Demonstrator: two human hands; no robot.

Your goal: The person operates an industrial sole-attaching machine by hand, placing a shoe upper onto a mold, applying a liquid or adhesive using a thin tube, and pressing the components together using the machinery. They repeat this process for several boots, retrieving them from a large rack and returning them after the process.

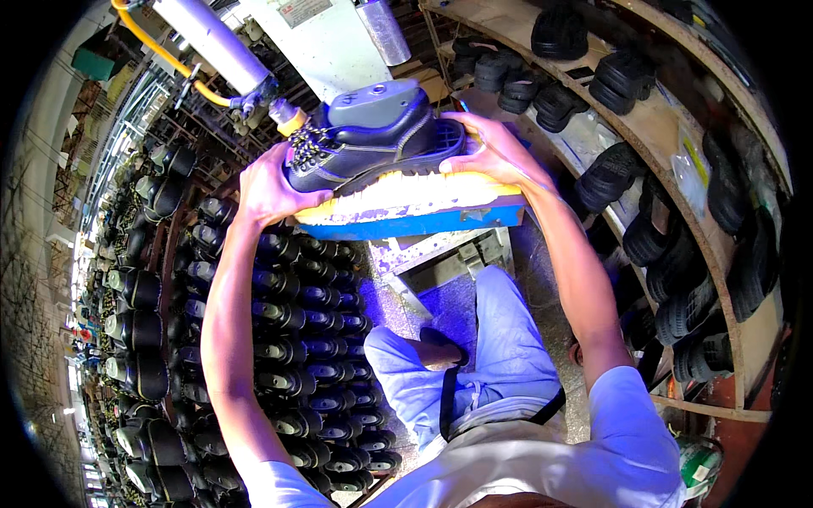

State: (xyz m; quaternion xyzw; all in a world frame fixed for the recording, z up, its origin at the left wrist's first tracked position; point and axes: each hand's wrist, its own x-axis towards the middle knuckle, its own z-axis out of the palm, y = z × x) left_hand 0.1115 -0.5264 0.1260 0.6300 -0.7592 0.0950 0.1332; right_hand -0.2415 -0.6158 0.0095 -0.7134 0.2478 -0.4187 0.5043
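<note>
A black lace-up work shoe point(364, 157) with pale stitching lies across a yellow pad point(398, 193) on a blue base point(415, 223). A grey shoe last point(375, 103) fills its opening. My left hand point(275, 184) is closed round the toe, thumb low along the front edge. At the heel end, my right hand point(491, 154) grips the black rubber sole point(450, 140), whose grooved part stands up behind the heel. Much of the sole's underside is hidden by the pad.
A metal cylinder point(212, 42) with a yellow hose point(174, 59) angles down close to the shoe's laces. Shelves on the right hold several black soles point(610, 176). Racks on the left carry many lasted shoes point(284, 347). A pale machine column point(313, 46) rises behind.
</note>
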